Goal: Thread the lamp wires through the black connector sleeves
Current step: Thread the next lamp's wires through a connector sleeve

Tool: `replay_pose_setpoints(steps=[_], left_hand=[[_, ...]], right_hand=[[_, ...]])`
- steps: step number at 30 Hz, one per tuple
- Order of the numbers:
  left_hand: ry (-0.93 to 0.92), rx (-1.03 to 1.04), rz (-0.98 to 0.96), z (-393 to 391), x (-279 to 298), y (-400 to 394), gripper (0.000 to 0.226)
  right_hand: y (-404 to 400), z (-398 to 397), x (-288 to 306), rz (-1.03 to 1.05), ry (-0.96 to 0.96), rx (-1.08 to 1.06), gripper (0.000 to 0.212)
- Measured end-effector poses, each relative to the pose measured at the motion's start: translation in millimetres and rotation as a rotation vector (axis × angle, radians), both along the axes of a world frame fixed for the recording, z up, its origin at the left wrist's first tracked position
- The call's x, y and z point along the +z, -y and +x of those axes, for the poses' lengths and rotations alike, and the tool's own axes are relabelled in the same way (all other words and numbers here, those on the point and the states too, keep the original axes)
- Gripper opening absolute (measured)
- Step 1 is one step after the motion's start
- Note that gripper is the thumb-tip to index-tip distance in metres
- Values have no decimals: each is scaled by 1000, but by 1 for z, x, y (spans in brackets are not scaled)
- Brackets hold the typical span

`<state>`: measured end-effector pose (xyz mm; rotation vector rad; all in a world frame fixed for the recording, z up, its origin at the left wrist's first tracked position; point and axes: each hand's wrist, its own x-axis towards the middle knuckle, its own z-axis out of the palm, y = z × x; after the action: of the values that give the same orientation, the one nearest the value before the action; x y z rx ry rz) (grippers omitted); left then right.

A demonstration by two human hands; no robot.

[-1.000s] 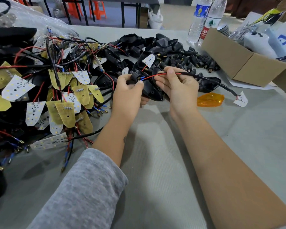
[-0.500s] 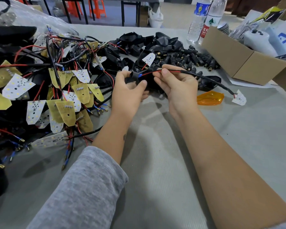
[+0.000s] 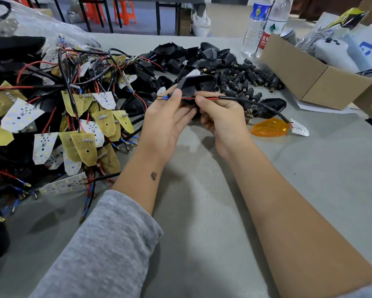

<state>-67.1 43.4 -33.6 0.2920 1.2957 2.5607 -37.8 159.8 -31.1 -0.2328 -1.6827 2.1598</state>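
My left hand [image 3: 166, 119] pinches the red and black lamp wire [image 3: 204, 97] near its blue-capped brass terminals [image 3: 163, 97], which stick out to the left. My right hand [image 3: 221, 117] pinches the same wire further right. A black lamp housing [image 3: 197, 84] sits just behind the wire, held between both hands. The wire's black sheath [image 3: 256, 104] runs right to a small white LED board [image 3: 299, 129] lying on the table. A pile of black connector sleeves [image 3: 251, 80] lies behind my right hand.
A heap of wired LED boards [image 3: 73, 117] fills the left. Black housings [image 3: 193, 54] pile up at the back. An orange lens [image 3: 269, 127] lies right of my hands. A cardboard box [image 3: 310, 80] and two water bottles [image 3: 264, 24] stand at the back right.
The black housing has risen behind the wire and tilted up. The wire's terminals now poke out left of my left thumb. Both hands stay close together.
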Motion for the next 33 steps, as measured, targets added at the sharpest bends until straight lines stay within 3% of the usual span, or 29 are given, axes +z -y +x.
replay_pose_setpoints(steps=[5,10,18,27,33], left_hand=[[-77,-70,-109,5,-1,-5,36],[-39,66,-172,3,-3,-6,38],[60,197,-129,-2,-2,2,44],[46,88,-105,-4,-2,2,21],[18,81,-136,-2,-3,1,30]], right_hand=[[3,-1,-3,24,9,38,8],[0,-3,-3,19,36,64,8],[-11,-9,-4,-317,46,-16,27],[-8,-4,-2,-117,51,-17,21],[-7,-2,0,-103,43,-29,18]])
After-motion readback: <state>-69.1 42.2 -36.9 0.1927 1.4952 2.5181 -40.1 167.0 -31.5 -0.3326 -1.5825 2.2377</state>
